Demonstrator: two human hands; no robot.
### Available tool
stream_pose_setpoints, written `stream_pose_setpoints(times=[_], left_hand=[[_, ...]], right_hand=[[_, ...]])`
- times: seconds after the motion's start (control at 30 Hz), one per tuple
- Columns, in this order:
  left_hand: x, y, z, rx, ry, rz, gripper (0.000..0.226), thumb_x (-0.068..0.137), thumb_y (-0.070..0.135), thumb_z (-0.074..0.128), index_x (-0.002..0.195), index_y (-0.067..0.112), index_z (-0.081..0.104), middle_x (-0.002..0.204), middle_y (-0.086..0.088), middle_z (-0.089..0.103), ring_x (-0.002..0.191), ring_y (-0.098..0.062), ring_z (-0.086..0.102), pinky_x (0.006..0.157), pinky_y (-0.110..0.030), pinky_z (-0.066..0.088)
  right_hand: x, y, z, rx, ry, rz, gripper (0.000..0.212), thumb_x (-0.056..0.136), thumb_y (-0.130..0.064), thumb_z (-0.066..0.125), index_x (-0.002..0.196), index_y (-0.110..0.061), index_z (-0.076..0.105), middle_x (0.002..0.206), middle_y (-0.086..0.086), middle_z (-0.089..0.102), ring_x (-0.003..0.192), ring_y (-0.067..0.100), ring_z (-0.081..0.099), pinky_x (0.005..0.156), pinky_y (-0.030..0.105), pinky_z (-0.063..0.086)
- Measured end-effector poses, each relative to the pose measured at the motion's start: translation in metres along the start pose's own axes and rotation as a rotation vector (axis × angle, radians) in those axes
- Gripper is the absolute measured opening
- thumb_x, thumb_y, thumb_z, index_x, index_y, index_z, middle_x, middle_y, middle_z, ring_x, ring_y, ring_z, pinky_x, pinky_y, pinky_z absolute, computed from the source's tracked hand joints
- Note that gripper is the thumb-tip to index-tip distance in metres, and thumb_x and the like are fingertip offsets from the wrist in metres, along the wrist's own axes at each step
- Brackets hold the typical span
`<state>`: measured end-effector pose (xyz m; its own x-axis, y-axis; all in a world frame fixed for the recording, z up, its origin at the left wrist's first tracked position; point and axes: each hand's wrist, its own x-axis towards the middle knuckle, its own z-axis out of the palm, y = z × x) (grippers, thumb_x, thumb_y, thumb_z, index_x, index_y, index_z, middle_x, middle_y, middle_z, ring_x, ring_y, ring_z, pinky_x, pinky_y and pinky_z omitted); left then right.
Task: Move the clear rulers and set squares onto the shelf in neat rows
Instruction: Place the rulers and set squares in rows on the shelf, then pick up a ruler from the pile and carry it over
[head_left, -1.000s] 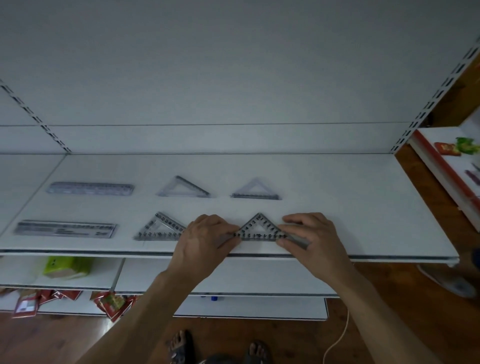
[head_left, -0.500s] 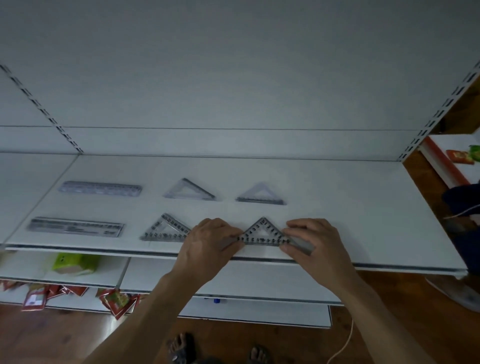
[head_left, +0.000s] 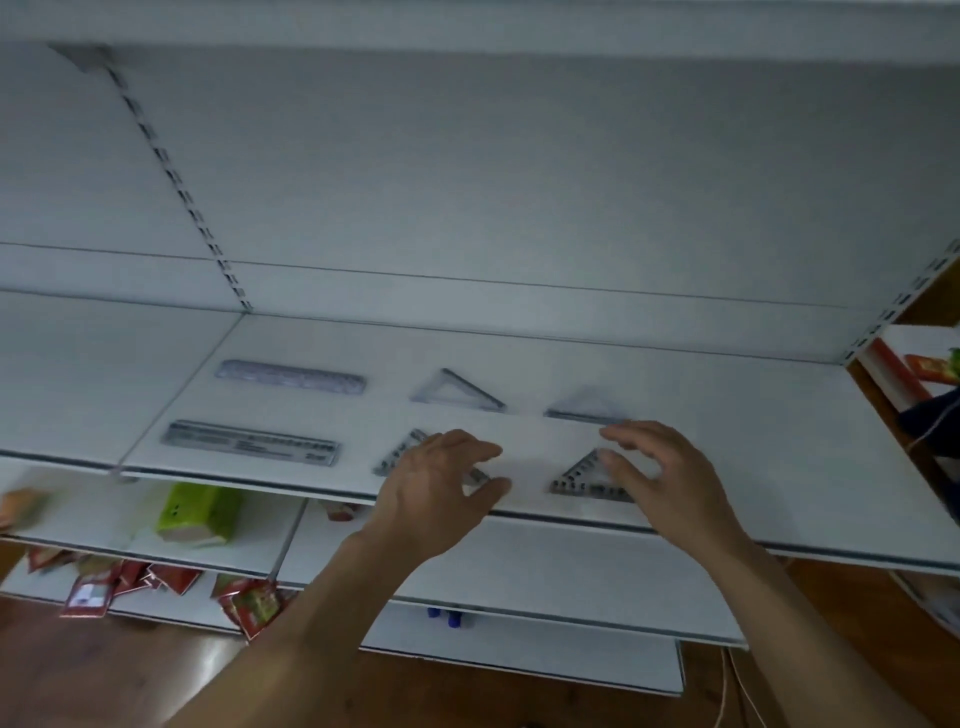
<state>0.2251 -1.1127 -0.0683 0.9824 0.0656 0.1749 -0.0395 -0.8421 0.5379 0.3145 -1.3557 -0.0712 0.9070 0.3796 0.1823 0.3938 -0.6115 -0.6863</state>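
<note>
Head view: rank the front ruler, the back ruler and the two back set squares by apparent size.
1. Front ruler, largest.
2. Back ruler, slightly smaller, but it lies farther away, so they may be equal.
3. Back-left set square and back-right set square: nearly alike, the right one blurred; not ranked.

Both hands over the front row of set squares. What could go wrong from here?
1. The front-right set square lies near the shelf's front lip; a brush from the right hand over it could slide it off.
2. The left hand covers a corner of the front-middle set square; pulling away could skew it.
3. The clear back-right set square barely shows on the white shelf; misalignment is easy to miss.
</note>
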Motion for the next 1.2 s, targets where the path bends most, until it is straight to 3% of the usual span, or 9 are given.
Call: stream_pose_setpoints(times=[0.1,0.23,0.4,0.67,0.8,0.97,1.2], left_hand=[[-0.022,-0.029,-0.039,0.033,0.07,-0.028,0.04,0.082,0.049,0.061,0.113,0.024,0.069,0.101,0.008,0.068,0.09,-0.011,0.063,0.076,-0.02,0.047],[-0.062,-0.078,-0.101,0.089,0.113,-0.128,0.044,0.083,0.052,0.062,0.117,0.025,0.067,0.104,0.01,0.067,0.089,-0.009,0.064,0.074,-0.014,0.043],[-0.126,-0.158,-0.186,0.235,0.137,-0.294,0.059,0.078,0.058,0.048,0.129,0.029,0.058,0.123,0.006,0.062,0.113,-0.017,0.058,0.092,-0.026,0.043],[-0.249,-0.266,-0.296,0.363,0.27,-0.632,0.064,0.083,0.071,0.043,0.134,0.032,0.05,0.129,0.009,0.058,0.118,-0.014,0.053,0.095,-0.034,0.046],[-0.288,-0.302,-0.324,0.321,0.327,-0.732,0.062,0.085,0.066,0.049,0.136,0.032,0.049,0.135,0.009,0.055,0.122,-0.012,0.051,0.098,-0.036,0.045],[-0.304,-0.348,-0.352,0.281,0.358,-0.824,0.057,0.086,0.063,0.051,0.134,0.031,0.05,0.127,0.01,0.058,0.115,-0.013,0.053,0.093,-0.037,0.047],[-0.298,-0.459,-0.405,0.291,0.364,-0.904,0.057,0.087,0.065,0.046,0.134,0.032,0.05,0.128,0.011,0.057,0.116,-0.011,0.053,0.091,-0.034,0.048]], right_hand=[[0.019,-0.051,0.032,0.023,-0.053,-0.028,0.022,0.089,-0.023,0.065,0.111,-0.023,0.067,0.102,-0.009,0.059,0.088,-0.002,0.05,0.074,0.005,0.035],[0.043,-0.128,0.092,0.019,-0.121,-0.152,0.027,0.089,-0.026,0.064,0.115,-0.021,0.065,0.102,-0.006,0.059,0.097,0.01,0.054,0.08,0.014,0.034],[0.067,-0.242,0.189,0.016,-0.279,-0.266,0.032,0.09,-0.033,0.062,0.121,-0.025,0.06,0.11,-0.011,0.053,0.103,0.004,0.049,0.08,0.014,0.032],[0.066,-0.409,0.338,0.051,-0.497,-0.417,0.037,0.087,-0.035,0.064,0.122,-0.025,0.06,0.124,-0.005,0.055,0.111,0.011,0.054,0.088,0.022,0.039],[0.063,-0.467,0.395,0.032,-0.572,-0.492,0.037,0.087,-0.034,0.064,0.123,-0.026,0.06,0.126,-0.004,0.056,0.111,0.011,0.054,0.083,0.019,0.036],[0.076,-0.528,0.459,-0.007,-0.647,-0.559,0.039,0.088,-0.035,0.063,0.125,-0.025,0.058,0.129,-0.004,0.055,0.112,0.012,0.054,0.088,0.024,0.04],[0.123,-0.604,0.568,0.015,-0.697,-0.596,0.039,0.088,-0.035,0.063,0.125,-0.024,0.058,0.129,-0.004,0.055,0.114,0.012,0.054,0.091,0.026,0.041]])
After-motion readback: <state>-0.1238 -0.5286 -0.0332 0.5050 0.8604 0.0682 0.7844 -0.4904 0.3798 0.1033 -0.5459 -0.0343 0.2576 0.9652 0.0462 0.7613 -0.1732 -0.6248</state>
